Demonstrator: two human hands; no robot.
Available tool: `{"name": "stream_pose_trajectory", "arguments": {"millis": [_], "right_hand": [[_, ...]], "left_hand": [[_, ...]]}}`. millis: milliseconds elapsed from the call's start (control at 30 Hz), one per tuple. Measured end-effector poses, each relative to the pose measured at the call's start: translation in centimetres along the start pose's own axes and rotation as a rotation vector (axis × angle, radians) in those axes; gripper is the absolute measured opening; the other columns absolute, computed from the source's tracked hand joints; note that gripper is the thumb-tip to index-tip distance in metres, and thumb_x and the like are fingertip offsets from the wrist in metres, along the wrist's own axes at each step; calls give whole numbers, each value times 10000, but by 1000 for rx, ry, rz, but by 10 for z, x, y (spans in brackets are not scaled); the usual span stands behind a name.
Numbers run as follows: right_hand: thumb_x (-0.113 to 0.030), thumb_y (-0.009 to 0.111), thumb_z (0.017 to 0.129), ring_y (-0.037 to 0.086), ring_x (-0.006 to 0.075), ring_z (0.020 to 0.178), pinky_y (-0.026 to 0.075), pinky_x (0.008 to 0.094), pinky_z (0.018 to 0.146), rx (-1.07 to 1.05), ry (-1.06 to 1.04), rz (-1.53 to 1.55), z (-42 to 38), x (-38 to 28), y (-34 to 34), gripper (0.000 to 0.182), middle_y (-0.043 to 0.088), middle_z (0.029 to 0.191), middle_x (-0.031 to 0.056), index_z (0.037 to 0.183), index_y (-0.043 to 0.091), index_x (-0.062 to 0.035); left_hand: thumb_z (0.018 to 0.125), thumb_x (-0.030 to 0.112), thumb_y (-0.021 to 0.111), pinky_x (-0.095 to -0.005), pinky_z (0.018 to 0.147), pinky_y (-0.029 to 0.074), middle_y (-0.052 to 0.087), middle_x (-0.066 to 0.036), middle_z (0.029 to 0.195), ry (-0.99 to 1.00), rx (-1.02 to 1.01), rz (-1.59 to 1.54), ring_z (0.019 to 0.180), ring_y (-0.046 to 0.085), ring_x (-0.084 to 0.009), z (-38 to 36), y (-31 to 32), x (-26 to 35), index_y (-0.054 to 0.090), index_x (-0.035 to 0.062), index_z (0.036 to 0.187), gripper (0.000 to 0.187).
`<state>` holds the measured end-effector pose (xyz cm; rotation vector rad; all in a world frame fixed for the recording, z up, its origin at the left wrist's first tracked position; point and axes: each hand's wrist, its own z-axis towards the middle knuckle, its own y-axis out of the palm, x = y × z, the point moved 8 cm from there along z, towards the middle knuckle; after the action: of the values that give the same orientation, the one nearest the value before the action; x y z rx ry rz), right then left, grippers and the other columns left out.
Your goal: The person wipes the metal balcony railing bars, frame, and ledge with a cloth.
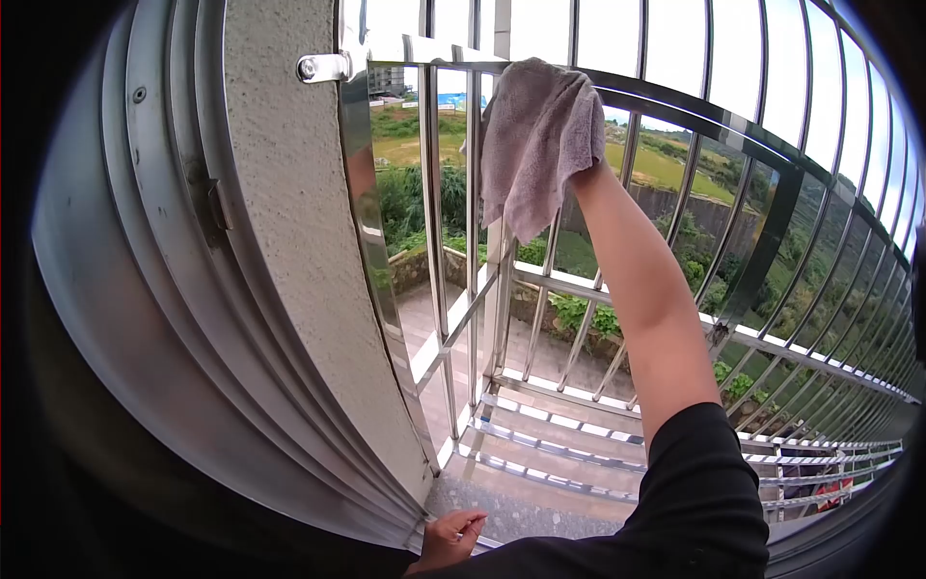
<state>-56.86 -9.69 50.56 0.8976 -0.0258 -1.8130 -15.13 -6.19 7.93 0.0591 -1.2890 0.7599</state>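
Note:
My right arm reaches up and away, and my right hand [585, 177] is mostly hidden under a greyish-mauve towel cloth [540, 145]. The cloth drapes over the upper horizontal rail [666, 99] of a shiny metal window grille, near its left corner, and its lower edge hangs down in folds in front of the upright bars. Low in the view, my left hand [449, 538] is by the window frame and the speckled sill [521, 509]. Its fingers are curled together; whether anything is inside them is hidden.
A grey metal window frame [145, 289] with a latch slot and a rough plaster wall [280, 145] stand at the left. A metal bracket [323, 68] joins the grille to the wall. Bars form the ledge floor [559, 454]. Beyond lie greenery and a field.

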Motion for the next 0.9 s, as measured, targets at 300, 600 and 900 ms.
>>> {"name": "stream_pose_trajectory", "arguments": {"millis": [300, 600, 900], "right_hand": [[-222, 457, 988, 489, 214, 1095, 388, 297, 1007, -67, -234, -515, -52, -5, -29, 327, 526, 1190, 103, 1263, 462, -46], [-206, 560, 932, 489, 205, 1113, 381, 295, 1012, -32, -27, -585, -197, 0, -63, 383, 525, 1203, 110, 1264, 461, -41], [-156, 574, 929, 463, 244, 1191, 370, 350, 1064, 149, 327, -176, -295, 59, -102, 507, 448, 1320, 125, 1376, 360, -49]], "left_hand": [[821, 68, 679, -270, 598, 508, 666, -97, 797, -44, 23, 53, 687, 643, -160, -5, 3, 6, 683, 35, 971, 154], [839, 53, 655, -284, 588, 509, 657, -108, 808, -1, 29, 66, 680, 641, -183, 4, 8, 21, 671, 37, 976, 139], [843, 36, 644, -270, 630, 511, 649, -99, 942, 28, -33, 28, 783, 627, -164, 19, 26, 30, 617, 37, 1120, 278]]}}
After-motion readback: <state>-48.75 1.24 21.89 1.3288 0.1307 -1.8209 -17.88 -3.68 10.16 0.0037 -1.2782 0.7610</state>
